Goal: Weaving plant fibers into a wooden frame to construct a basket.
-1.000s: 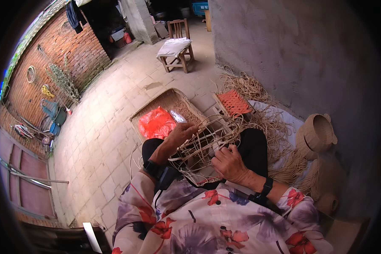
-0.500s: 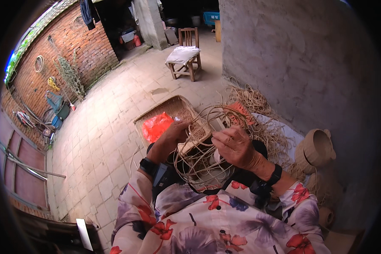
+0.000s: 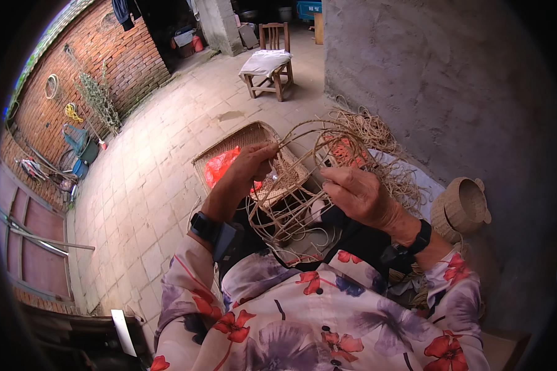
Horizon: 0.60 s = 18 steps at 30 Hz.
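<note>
Between my hands hangs a loose tangle of thin beige cord (image 3: 291, 217), looping over my lap. My left hand (image 3: 254, 162) pinches a strand of it between thumb and fingertips, above the flat woven tray (image 3: 205, 153). To the right, my right hand (image 3: 360, 196) is closed with its fingertips on the cord; the exact strand is partly hidden. Wide loops arch up from both hands toward a larger heap of the same cord (image 3: 368, 133). In the tray lie a red plastic bag (image 3: 219, 166) and small brownish bits.
At my right are a round woven basket (image 3: 440, 213) and a white sheet (image 3: 428, 180) under part of the heap. A grey wall (image 3: 439, 80) rises beyond. A wooden chair with a pale cushion (image 3: 266, 62) stands ahead on the paving; a brick wall (image 3: 127, 68) is at left.
My left hand has risen and moved forward with its strand. My right hand has shifted slightly right and down. The cord loops between them are spread wider, and the view has tilted slightly.
</note>
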Tool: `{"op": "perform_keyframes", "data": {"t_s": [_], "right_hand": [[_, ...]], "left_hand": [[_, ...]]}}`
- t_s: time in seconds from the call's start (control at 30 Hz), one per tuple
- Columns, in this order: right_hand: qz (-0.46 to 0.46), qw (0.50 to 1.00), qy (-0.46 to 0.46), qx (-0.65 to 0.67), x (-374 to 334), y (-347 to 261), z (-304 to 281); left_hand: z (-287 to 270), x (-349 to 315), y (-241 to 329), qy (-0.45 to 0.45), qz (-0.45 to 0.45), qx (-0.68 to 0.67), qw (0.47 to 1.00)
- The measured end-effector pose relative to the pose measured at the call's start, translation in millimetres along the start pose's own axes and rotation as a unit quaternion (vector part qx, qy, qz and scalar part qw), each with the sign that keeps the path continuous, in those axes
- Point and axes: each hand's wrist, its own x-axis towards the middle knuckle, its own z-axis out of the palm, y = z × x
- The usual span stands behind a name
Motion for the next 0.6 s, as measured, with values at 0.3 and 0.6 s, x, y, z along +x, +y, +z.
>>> {"op": "perform_keyframes", "data": {"t_s": [0.3, 0.6], "right_hand": [[0.005, 0.999, 0.036, 0.033, 5.2, -21.6, -14.1], [0.317, 0.944, -0.078, 0.047, -69.5, -24.3, -2.5]], "left_hand": [[2.8, -3.4, 4.4, 0.1, 0.053, 0.033, 0.993], [-52.1, -19.5, 33.9, 0.371, 0.279, 0.284, 0.839]]}}
